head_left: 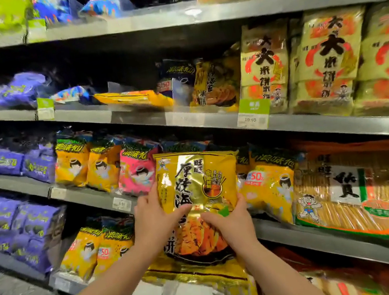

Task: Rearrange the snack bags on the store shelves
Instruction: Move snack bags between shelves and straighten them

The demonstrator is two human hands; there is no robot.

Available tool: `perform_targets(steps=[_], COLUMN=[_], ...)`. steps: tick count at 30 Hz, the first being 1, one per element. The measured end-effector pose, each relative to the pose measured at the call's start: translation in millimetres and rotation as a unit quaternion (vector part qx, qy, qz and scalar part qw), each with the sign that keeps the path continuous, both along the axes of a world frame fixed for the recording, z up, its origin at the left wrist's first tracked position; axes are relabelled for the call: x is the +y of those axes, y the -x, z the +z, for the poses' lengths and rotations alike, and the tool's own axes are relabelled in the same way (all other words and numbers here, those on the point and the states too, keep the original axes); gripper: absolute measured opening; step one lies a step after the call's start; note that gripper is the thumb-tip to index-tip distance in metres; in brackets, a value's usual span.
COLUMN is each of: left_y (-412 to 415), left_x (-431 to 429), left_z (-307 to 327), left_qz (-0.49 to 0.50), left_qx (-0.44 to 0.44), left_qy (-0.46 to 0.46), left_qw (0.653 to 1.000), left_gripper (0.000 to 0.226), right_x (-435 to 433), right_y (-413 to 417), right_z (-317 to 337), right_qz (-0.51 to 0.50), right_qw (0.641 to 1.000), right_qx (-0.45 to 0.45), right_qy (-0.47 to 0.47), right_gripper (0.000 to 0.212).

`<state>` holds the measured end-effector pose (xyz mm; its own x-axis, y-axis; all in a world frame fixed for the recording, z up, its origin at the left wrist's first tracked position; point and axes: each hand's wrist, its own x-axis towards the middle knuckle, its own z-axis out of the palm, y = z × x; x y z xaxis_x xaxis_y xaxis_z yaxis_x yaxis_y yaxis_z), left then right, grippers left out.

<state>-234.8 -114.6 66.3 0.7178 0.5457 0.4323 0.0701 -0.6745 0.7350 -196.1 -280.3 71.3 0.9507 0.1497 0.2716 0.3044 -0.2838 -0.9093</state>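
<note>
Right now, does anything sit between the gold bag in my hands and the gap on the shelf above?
Yes: a flat yellow bag lies along that shelf at its front edge, partly blocking the gap above the gold bag.

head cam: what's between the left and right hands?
The yellow-gold snack bag. The left hand grips its left edge and the right hand holds its lower right. This shows in the head view.

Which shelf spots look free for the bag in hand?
Roomiest: the dark gap on the second shelf, over the flat yellow bag, between the purple bags and the upright seaweed cracker bags. Snack bags flanking the held bag are packed tight.
</note>
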Motion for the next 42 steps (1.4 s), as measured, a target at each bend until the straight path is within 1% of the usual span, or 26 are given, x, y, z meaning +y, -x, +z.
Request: perform_targets(steps=[4,6,8,11,13,16,17,20,22,23,24,25,27,28,30,34,38,40,42], left_y=[-7.8,-13.6,-18.5,-24.1,-30.5,-45.0,-52.3,-82.1,-104.0,-115.5,-126.3,-136.7,-154.8,-161.9,-174.9,-191.2,-204.4,-210.4,-215.4], left_x=[6.5,11.5,15.8,14.6,10.3,10.3,12.5,24.5,28.7,30.2,30.8,32.5,38.1,40.8,44.9,47.6,47.5,46.6,45.8], left_z=[45.3,63.7,77.4,85.5,87.5,102.0,111.0,140.4,161.9,172.0,181.3,189.2,202.2,207.1,214.3,221.6,222.7,225.1,225.4], left_qz=[-0.021,-0.022,-0.04,-0.1,-0.129,-0.113,-0.111,-0.121,-0.132,-0.142,-0.146,-0.145,-0.13,-0.124,-0.113,-0.062,-0.018,0.0,0.026], left_qx=[-0.04,-0.052,-0.037,0.031,0.028,-0.027,-0.041,-0.085,-0.114,-0.123,-0.125,-0.128,-0.129,-0.124,-0.123,-0.124,-0.101,-0.08,-0.047], left_qy=[-0.014,-0.005,0.042,0.097,0.126,0.138,0.134,0.127,0.126,0.129,0.132,0.136,0.144,0.149,0.152,0.115,0.006,-0.048,-0.111], left_qw=[0.999,0.998,0.998,0.99,0.983,0.984,0.984,0.981,0.977,0.974,0.972,0.972,0.972,0.973,0.974,0.984,0.995,0.996,0.992], left_gripper=[0.1,0.101,0.1,0.086,0.08,0.069,0.065,0.041,0.028,0.026,0.029,0.036,0.06,0.069,0.077,0.075,0.063,0.06,0.058], right_x=[-0.6,-1.1,-0.7,0.5,0.3,-1.3,-2.9,-9.9,-11.2,-10.8,-9.7,-8.2,-3.3,-0.3,4.7,11.0,14.6,18.4,23.0], right_y=[-19.7,-30.2,-42.3,-62.5,-73.7,-80.8,-82.5,-84.4,-88.1,-91.9,-96.2,-101.1,-111.1,-116.5,-126.4,-147.9,-168.3,-177.7,-183.7], right_z=[36.7,54.6,71.2,96.7,115.2,141.8,148.0,151.9,143.0,138.7,137.1,138.7,150.7,158.8,174.9,188.8,189.1,189.1,190.5], right_qz=[0.021,0.035,0.043,0.033,0.028,0.036,0.029,-0.007,-0.01,-0.012,-0.018,-0.028,-0.054,-0.069,-0.088,-0.11,-0.142,-0.173,-0.218], right_qw=[0.998,0.996,0.994,0.992,0.99,0.989,0.987,0.969,0.955,0.948,0.941,0.934,0.92,0.914,0.906,0.896,0.88,0.858,0.82], right_qx=[-0.014,-0.024,-0.039,-0.051,-0.06,-0.123,-0.152,-0.237,-0.251,-0.252,-0.258,-0.27,-0.304,-0.32,-0.34,-0.348,-0.355,-0.368,-0.425], right_qy=[-0.051,-0.076,-0.087,-0.114,-0.128,-0.073,-0.05,0.072,0.16,0.195,0.22,0.233,0.241,0.239,0.237,0.253,0.282,0.312,0.316], right_gripper=[0.11,0.11,0.108,0.106,0.101,0.087,0.085,0.09,0.09,0.089,0.085,0.081,0.068,0.062,0.054,0.059,0.059,0.061,0.061])
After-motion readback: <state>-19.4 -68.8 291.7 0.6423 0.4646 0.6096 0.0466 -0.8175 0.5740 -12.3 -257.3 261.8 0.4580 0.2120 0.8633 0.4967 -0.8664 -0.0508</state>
